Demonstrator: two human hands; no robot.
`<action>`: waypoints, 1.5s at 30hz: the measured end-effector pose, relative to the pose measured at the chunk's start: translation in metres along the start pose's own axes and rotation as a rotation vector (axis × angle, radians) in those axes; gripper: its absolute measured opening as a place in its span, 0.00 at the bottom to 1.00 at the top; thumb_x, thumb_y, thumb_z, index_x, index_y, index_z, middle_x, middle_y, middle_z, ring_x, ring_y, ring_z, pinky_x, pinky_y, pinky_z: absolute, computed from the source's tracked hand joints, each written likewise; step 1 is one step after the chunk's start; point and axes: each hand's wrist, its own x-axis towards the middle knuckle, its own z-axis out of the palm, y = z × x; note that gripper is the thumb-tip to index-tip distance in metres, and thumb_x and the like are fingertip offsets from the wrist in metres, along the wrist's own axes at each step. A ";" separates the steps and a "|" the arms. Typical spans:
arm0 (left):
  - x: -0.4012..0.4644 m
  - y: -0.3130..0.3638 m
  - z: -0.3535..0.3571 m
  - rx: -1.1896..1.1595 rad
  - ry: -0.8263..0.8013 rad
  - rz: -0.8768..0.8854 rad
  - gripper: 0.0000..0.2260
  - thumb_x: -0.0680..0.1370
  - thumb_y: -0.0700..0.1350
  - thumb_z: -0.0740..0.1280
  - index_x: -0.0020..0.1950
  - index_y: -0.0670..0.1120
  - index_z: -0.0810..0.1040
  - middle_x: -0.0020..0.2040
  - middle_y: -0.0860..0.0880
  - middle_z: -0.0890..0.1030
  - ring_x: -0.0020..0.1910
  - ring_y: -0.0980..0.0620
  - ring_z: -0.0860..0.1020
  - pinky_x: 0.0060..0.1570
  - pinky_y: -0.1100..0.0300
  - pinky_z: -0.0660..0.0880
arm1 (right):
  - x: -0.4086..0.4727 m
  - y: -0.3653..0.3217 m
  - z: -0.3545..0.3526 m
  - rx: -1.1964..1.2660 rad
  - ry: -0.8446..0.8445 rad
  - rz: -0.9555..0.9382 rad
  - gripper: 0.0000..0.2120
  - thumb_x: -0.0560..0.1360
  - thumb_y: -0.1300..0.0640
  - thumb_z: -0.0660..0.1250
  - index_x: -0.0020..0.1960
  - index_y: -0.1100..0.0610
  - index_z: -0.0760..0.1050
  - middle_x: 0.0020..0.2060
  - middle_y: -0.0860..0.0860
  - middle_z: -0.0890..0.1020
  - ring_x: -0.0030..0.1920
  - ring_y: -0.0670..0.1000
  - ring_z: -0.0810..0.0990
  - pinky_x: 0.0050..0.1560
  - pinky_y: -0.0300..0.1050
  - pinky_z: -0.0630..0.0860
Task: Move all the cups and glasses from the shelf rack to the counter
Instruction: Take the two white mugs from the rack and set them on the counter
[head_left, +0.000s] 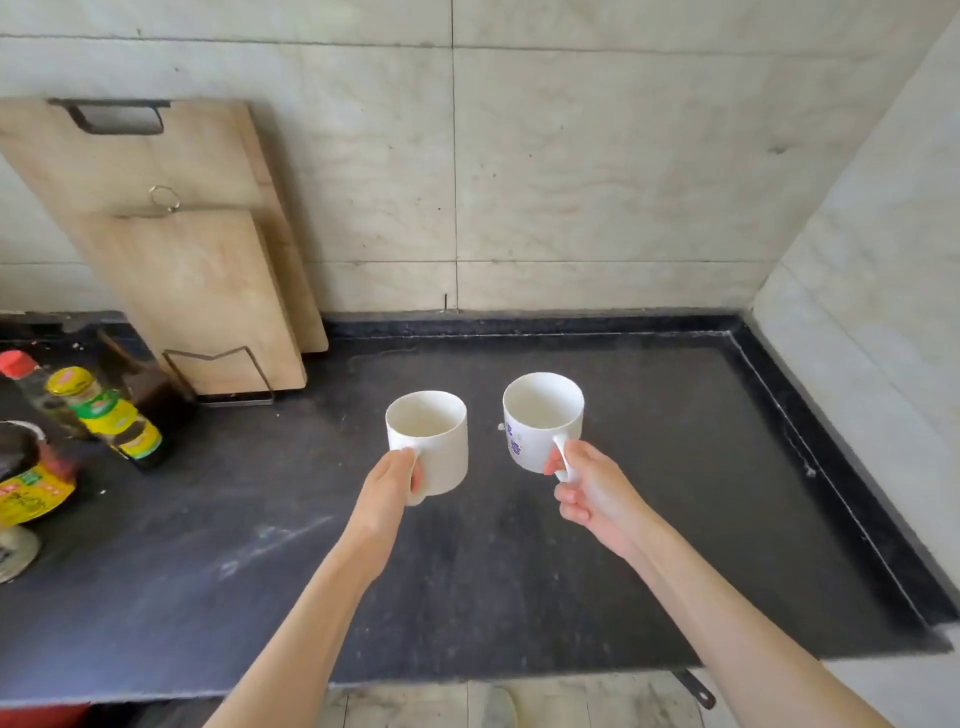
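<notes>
Both cups look like stiff glazed ceramic, light while empty but smooth, slippery and apt to chip if knocked, so the handle loop is the sound place to take hold, and each is held there. The left hand (387, 480) is curled shut around the handle of the plain white cup (428, 441), and the right hand (592, 488) pinches the handle of the blue-printed cup (540, 418) between thumb and fingers. Both forearms reach forward, holding the cups upright, side by side and apart, over the bare middle of the dark desk (649, 545); whether their bases touch it, I cannot tell.
</notes>
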 end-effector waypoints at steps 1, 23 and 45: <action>0.015 0.003 0.009 0.001 0.001 -0.009 0.13 0.76 0.45 0.55 0.31 0.49 0.59 0.35 0.52 0.66 0.37 0.52 0.63 0.40 0.60 0.63 | 0.017 -0.005 -0.004 -0.023 0.006 0.020 0.10 0.79 0.56 0.55 0.42 0.58 0.69 0.44 0.52 0.73 0.25 0.45 0.59 0.22 0.36 0.54; 0.245 0.015 0.087 -0.029 -0.150 0.077 0.14 0.81 0.50 0.53 0.38 0.47 0.70 0.42 0.53 0.72 0.46 0.56 0.68 0.51 0.63 0.66 | 0.266 -0.046 -0.007 0.074 0.018 0.143 0.12 0.78 0.57 0.51 0.49 0.60 0.73 0.54 0.53 0.74 0.28 0.46 0.60 0.23 0.37 0.56; 0.269 0.028 0.086 0.149 -0.046 -0.075 0.16 0.79 0.52 0.56 0.64 0.47 0.69 0.61 0.49 0.73 0.56 0.51 0.72 0.57 0.57 0.68 | 0.276 -0.056 0.009 -0.180 0.131 0.169 0.15 0.80 0.50 0.52 0.64 0.53 0.65 0.59 0.53 0.72 0.42 0.49 0.77 0.36 0.41 0.73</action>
